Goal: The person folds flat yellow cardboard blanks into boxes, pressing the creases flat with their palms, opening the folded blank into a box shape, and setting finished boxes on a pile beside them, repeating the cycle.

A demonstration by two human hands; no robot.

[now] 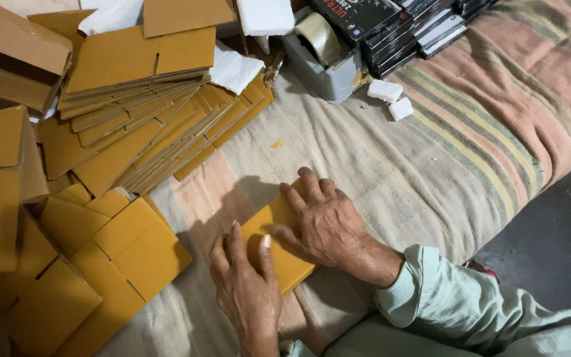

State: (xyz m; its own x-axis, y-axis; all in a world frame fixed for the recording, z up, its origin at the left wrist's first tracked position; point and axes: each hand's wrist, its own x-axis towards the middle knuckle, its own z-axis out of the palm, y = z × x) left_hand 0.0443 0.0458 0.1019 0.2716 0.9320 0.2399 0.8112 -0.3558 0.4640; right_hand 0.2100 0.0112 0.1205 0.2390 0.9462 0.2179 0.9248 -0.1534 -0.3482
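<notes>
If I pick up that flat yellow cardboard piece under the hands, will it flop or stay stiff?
The cardboard piece looks thin and flat, so probably light and fairly stiff, though likely to bend along its creases. Both the left hand and right hand press on it over the soft striped cloth, so it may flex.

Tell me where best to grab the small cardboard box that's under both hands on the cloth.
Probably by its long side edges, from above: the cardboard box lies flat on the striped cloth, with the right hand pressing its top and the left hand on its near end.
</notes>
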